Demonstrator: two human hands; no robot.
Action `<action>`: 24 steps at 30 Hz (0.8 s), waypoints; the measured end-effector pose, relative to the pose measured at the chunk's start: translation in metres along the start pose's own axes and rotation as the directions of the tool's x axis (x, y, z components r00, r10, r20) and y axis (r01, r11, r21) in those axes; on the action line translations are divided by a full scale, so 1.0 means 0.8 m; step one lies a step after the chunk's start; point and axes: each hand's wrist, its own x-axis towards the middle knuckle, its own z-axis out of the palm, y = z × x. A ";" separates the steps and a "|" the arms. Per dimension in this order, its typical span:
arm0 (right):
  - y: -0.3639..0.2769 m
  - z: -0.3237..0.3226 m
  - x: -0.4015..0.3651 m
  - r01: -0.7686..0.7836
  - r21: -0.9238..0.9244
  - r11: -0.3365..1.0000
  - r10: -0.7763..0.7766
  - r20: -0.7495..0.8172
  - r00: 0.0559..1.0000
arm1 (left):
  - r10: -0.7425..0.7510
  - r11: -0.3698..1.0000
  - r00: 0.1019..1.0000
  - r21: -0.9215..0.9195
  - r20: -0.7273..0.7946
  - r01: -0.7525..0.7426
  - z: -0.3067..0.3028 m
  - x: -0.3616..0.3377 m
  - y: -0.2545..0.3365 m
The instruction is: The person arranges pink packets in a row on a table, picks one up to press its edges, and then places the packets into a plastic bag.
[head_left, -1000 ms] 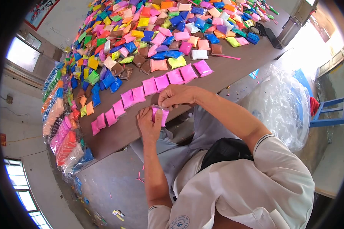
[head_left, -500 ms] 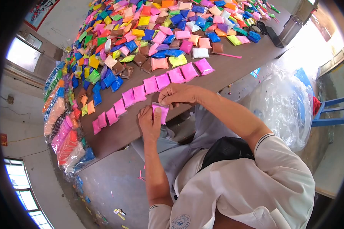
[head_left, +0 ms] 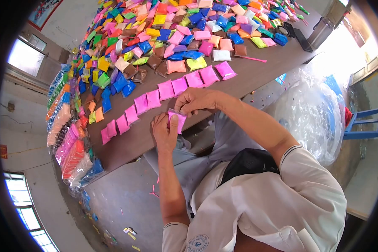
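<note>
My left hand (head_left: 164,132) is closed on a small pink packet (head_left: 179,122) at the table's front edge, its thumb lying over the packet's face. My right hand (head_left: 198,101) pinches at the clear top edge of that same packet, fingertips pressed together. Just beyond my hands, a slanting row of several similar pink packets (head_left: 166,90) runs from lower left to upper right on the brown table (head_left: 126,152). What lies under my left fingers is hidden.
A large heap of colourful packets (head_left: 185,38) covers the back of the table. Bundled bags of packets (head_left: 67,138) stand along its left end. A metal flask (head_left: 320,34) is at the far right. Clear plastic bags (head_left: 308,122) and a blue stool (head_left: 362,123) stand to the right.
Both hands keep their hold on the pink packet at the table edge. Only small finger shifts show, and the view has moved slightly.
</note>
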 end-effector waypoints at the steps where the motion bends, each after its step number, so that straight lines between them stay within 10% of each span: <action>1: 0.002 -0.001 0.001 -0.002 0.030 1.000 0.002 0.001 1.000 | 0.000 1.000 1.000 -0.006 0.002 0.000 0.000 0.000 -0.001; 24: 0.020 -0.013 0.008 0.023 0.121 0.992 -0.030 0.054 0.998 | 0.018 1.000 1.000 -0.005 -0.025 -0.018 0.003 0.000 -0.002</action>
